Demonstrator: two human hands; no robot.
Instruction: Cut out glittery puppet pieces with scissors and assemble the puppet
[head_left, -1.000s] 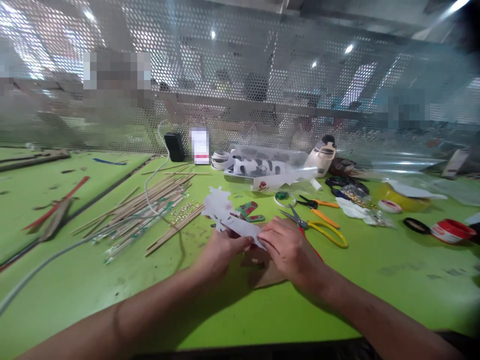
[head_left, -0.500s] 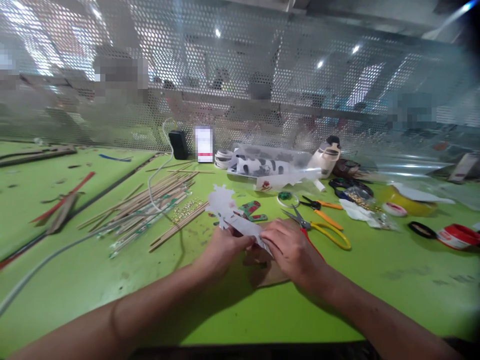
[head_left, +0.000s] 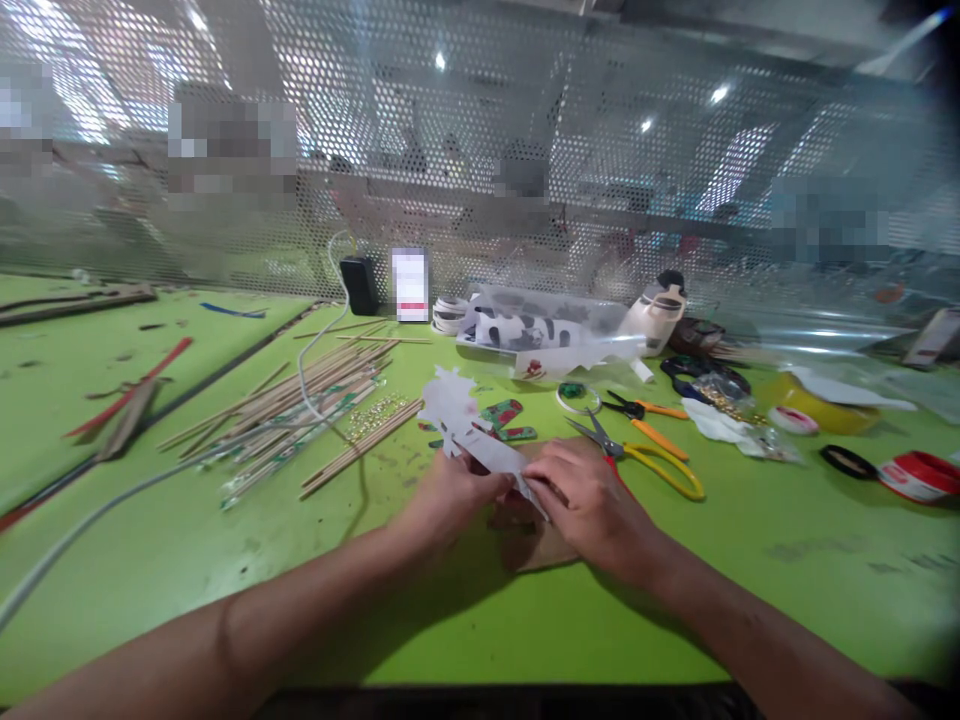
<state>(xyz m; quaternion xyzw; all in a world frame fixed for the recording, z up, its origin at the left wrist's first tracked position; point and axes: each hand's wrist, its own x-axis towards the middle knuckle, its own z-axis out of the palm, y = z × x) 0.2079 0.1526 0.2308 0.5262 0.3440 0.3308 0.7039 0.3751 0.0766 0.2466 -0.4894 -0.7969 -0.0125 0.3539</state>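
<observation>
Head view: a white paper cutout (head_left: 450, 402) is held above the green table (head_left: 420, 620), near a flat brown piece (head_left: 541, 548). Its middle is pinched by the left hand (head_left: 456, 502), its lower end by the right hand (head_left: 589, 505), just as before.

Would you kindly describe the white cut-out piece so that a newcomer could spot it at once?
Over the green table, find the left hand and right hand. Together they hold the white cut-out piece. Its jagged, rounded end and pale strip set it apart from the patterned green pieces just beyond.
</observation>
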